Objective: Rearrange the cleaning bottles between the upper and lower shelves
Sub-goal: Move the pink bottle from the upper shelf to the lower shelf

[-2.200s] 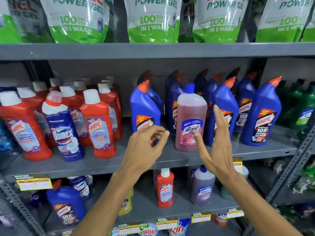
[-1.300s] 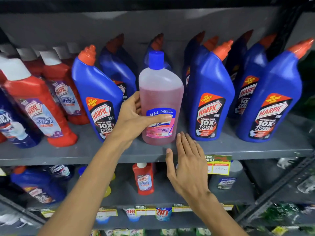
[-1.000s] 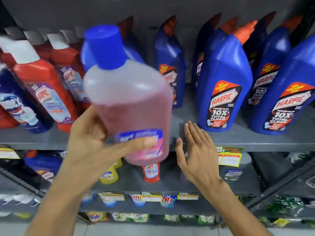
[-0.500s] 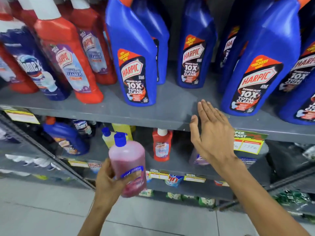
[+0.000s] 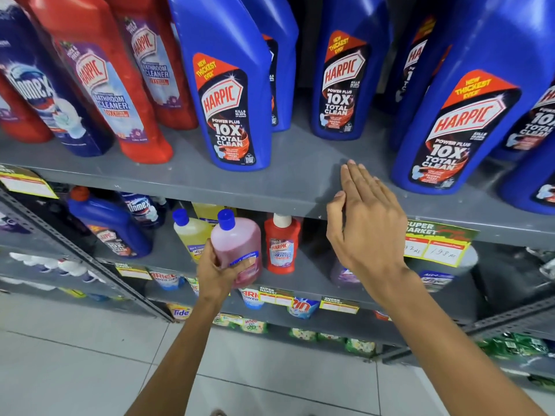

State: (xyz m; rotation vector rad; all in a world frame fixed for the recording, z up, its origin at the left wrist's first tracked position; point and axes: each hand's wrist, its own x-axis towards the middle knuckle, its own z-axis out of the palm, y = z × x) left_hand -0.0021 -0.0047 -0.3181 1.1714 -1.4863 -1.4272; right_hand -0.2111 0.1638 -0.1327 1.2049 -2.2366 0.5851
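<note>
Holding pink bottle point(image 5: 237, 250) in left hand point(image 5: 214, 273) grip, right hand point(image 5: 365, 232) flat, open, on upper shelf point(image 5: 270, 187)

Price tags point(image 5: 432, 247); detergent packets point(image 5: 301, 307); tiled floor point(image 5: 75, 355).

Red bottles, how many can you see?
4. Upper shelf, left side: far-left red bottle, front red bottle, rear red bottle. Lower shelf: small red bottle. More may hide behind.
</note>
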